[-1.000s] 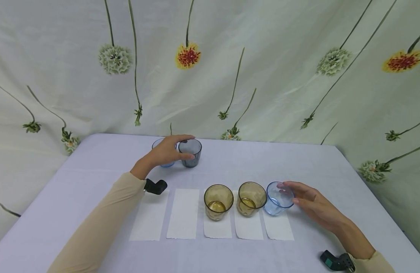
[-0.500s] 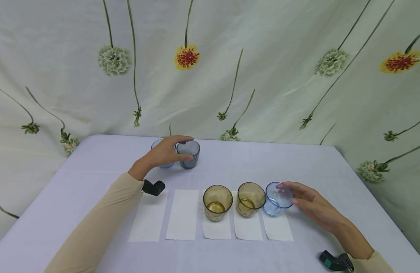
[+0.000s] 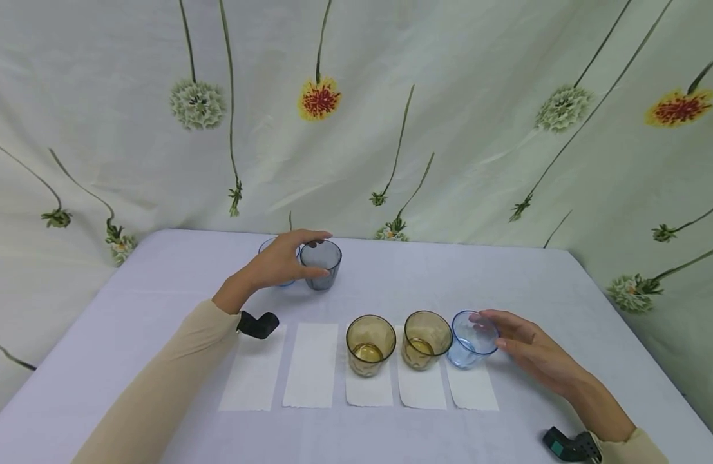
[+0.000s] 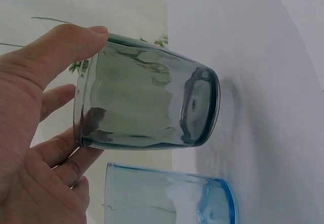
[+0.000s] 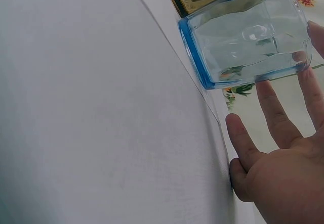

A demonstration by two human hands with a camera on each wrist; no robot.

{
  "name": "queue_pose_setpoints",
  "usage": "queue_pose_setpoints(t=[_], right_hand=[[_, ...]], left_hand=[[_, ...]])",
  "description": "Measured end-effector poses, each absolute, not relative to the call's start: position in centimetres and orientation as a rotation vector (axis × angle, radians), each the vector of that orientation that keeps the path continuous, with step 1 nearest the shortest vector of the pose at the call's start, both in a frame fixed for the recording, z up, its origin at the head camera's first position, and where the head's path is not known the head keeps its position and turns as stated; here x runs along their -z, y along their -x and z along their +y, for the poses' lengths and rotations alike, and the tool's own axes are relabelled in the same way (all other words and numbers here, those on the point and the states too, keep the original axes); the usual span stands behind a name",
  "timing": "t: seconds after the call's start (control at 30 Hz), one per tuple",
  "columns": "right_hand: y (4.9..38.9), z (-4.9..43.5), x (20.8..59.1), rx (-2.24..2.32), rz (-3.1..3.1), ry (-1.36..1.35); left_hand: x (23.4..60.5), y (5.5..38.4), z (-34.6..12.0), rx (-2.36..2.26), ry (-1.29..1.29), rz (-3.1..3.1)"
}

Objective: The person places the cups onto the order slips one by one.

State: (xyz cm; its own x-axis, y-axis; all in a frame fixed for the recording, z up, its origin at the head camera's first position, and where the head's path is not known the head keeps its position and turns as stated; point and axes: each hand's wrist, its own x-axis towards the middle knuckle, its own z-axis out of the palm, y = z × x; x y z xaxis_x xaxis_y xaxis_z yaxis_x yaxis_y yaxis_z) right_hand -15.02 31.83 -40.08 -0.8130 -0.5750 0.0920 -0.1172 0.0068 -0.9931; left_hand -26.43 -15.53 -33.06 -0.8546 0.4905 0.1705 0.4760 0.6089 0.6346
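My left hand (image 3: 279, 259) pinches a smoky grey glass (image 4: 147, 95) near its rim, thumb on one side and fingers on the other. Its base looks slightly off the cloth in the left wrist view. Beside it stands a blue glass (image 4: 167, 198), mostly hidden behind the hand in the head view. At the right, my right hand (image 3: 541, 351) holds another clear blue glass (image 3: 473, 340) lightly by its right side, thumb and fingers about the rim. That glass stands upright on a paper strip (image 3: 475, 390), next to an amber glass (image 3: 427, 339).
A second amber glass (image 3: 370, 345) stands on the middle paper strip (image 3: 370, 392). Two more white paper strips (image 3: 311, 364) lie to its left. White cloth covers the table (image 3: 402, 432), and a flower-printed curtain (image 3: 449, 129) hangs behind.
My left hand has brought the grey glass very slightly nearer and up from the cloth. The right hand and the other glasses keep their places.
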Motion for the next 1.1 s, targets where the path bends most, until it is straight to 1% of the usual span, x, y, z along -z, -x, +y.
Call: queue_pose_setpoints(t=[0.3, 0.67, 1.1], right_hand=[[15.0, 31.9, 40.2, 1.871, 1.942, 0.732], [15.1, 31.9, 40.7, 1.878, 1.933, 0.720], [15.1, 31.8, 40.3, 1.864, 1.966, 0.731]], left_hand=[[32.8, 25.1, -15.2, -1.138, -0.956, 2.807], [32.7, 24.1, -15.0, -1.137, -1.000, 2.773], [33.4, 23.3, -15.2, -1.120, -0.948, 2.786]])
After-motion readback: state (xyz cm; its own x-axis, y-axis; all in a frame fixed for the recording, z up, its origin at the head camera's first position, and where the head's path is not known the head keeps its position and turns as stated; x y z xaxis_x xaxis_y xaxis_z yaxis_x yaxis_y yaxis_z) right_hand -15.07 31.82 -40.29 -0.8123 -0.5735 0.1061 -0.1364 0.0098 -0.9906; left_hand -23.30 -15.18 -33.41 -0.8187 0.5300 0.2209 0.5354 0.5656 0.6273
